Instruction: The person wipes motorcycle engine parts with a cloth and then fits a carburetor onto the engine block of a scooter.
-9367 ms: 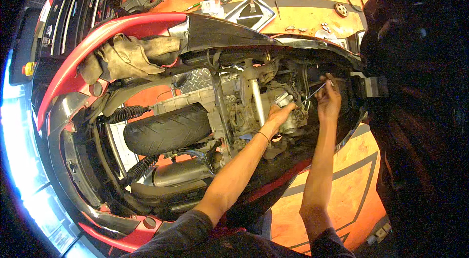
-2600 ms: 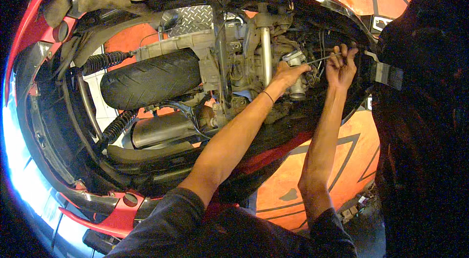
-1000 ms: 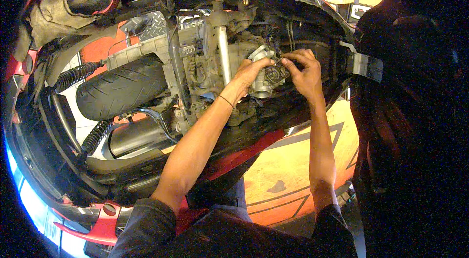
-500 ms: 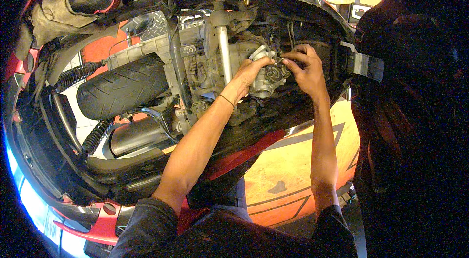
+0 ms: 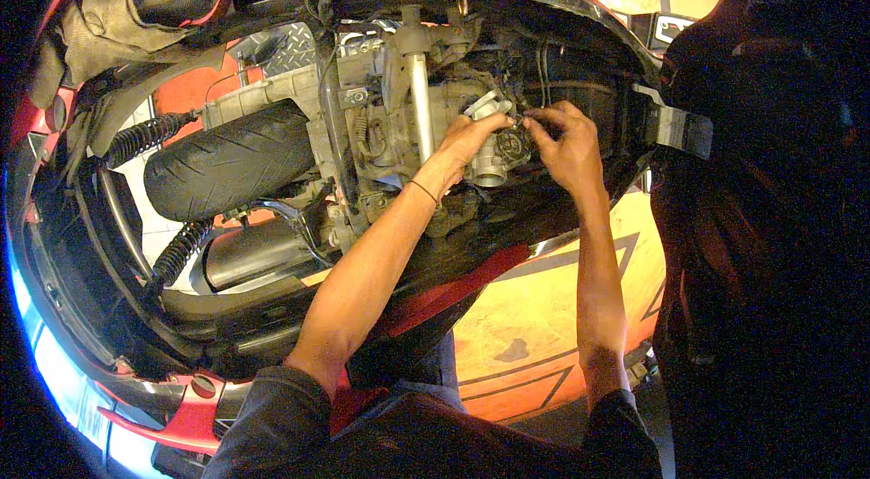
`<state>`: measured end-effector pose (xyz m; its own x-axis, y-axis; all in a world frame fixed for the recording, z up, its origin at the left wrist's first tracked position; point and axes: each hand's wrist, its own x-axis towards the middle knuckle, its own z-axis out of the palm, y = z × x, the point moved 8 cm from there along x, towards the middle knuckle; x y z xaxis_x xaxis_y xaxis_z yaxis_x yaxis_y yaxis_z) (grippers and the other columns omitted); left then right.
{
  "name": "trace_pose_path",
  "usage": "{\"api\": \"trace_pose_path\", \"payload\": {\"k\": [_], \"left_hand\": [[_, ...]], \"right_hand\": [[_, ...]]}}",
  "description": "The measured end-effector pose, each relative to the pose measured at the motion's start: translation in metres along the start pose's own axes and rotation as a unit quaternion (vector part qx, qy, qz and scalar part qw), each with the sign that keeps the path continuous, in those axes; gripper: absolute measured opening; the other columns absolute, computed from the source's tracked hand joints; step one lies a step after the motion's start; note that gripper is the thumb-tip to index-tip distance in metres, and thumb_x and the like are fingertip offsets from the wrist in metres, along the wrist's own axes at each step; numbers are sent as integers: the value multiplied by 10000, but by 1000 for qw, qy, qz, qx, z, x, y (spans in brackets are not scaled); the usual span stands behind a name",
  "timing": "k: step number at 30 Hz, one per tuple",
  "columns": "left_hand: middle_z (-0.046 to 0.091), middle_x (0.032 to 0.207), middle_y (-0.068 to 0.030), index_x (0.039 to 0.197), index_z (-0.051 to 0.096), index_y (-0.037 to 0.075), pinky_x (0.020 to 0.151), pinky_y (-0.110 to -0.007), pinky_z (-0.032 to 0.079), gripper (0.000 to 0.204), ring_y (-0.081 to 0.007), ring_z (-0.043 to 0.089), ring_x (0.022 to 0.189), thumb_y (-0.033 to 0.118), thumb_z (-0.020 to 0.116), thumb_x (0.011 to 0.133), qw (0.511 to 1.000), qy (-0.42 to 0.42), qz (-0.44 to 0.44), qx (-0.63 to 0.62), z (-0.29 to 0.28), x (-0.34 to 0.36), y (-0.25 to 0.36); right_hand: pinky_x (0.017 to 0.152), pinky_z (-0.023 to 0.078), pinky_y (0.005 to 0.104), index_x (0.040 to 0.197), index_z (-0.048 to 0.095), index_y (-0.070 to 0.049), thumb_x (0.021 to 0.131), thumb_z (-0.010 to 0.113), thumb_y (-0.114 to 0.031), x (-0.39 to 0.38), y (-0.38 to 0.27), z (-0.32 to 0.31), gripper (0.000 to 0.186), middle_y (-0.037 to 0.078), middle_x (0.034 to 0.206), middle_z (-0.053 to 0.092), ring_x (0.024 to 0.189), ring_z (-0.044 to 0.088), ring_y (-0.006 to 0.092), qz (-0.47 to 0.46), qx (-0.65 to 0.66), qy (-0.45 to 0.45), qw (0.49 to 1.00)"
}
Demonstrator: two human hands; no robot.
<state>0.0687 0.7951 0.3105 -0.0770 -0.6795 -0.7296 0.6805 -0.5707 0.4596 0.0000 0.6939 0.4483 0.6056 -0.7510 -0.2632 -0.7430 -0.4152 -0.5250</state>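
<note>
Both hands meet on the grey carburetor (image 5: 497, 151) deep in the scooter's engine bay: left hand (image 5: 464, 142) gripping its near-left side, right hand (image 5: 564, 142) pinching a small fitting on its right.

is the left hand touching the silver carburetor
Touching. The head view shows the left hand resting on the silver carburetor, its fingers laid over the top with no gap between.

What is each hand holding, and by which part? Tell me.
Left hand grips the grey metal carburettor by its upper body. Right hand pinches something small at its top; what cannot be told.
</note>
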Motion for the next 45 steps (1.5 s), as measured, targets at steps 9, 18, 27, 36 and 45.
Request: {"api": "trace_pose_path", "payload": {"k": [9, 18, 27, 36, 45], "left_hand": [[657, 943, -82, 1047, 632, 30, 680, -281, 496, 436, -175, 627, 796, 331, 671, 733, 996, -17, -46, -79, 2, 0, -8], [637, 1021, -84, 1083, 625, 57, 767, -312, 468, 486, -175, 599, 890, 346, 699, 700, 996, -28, -58, -56, 5, 5, -13], [651, 999, -49, 1081, 641, 68, 799, -285, 453, 466, -158, 591, 882, 295, 753, 690, 999, 32, 23, -13, -2, 0, 0], [667, 964, -65, 1071, 643, 35, 777, -269, 468, 438, -142, 600, 849, 225, 771, 697, 992, 45, 114, 21, 0, -5, 19], [666, 856, -46, 997, 645, 28, 719, -276, 475, 380, -130, 590, 752, 219, 771, 695, 978, 79, 139, 131, -6, -7, 25]], "right_hand": [[761, 475, 378, 886, 693, 3, 790, 690, -201, -5, 6, -1, 226, 182, 863, 621, 820, 608, 339, 22, 8, -1, 1000], [556, 430, 294, 876, 632, 0, 929, 531, -359, -50, 67, 15, 377, 60, 646, 576, 582, 543, 139, 223, 158, -133, 953], [331, 168, 217, 661, 471, -114, 941, 478, -430, -57, 69, 58, 422, -52, 475, 302, 364, 257, 55, 296, 532, -283, 741], [335, 169, 230, 602, 327, -171, 918, 488, -497, -78, 49, 73, 482, -43, 460, 243, 346, 223, 86, 356, 600, -212, 685], [330, 138, 216, 629, 305, -171, 919, 498, -491, -88, 39, 72, 474, -39, 485, 197, 357, 186, 76, 390, 575, -105, 712]]}}
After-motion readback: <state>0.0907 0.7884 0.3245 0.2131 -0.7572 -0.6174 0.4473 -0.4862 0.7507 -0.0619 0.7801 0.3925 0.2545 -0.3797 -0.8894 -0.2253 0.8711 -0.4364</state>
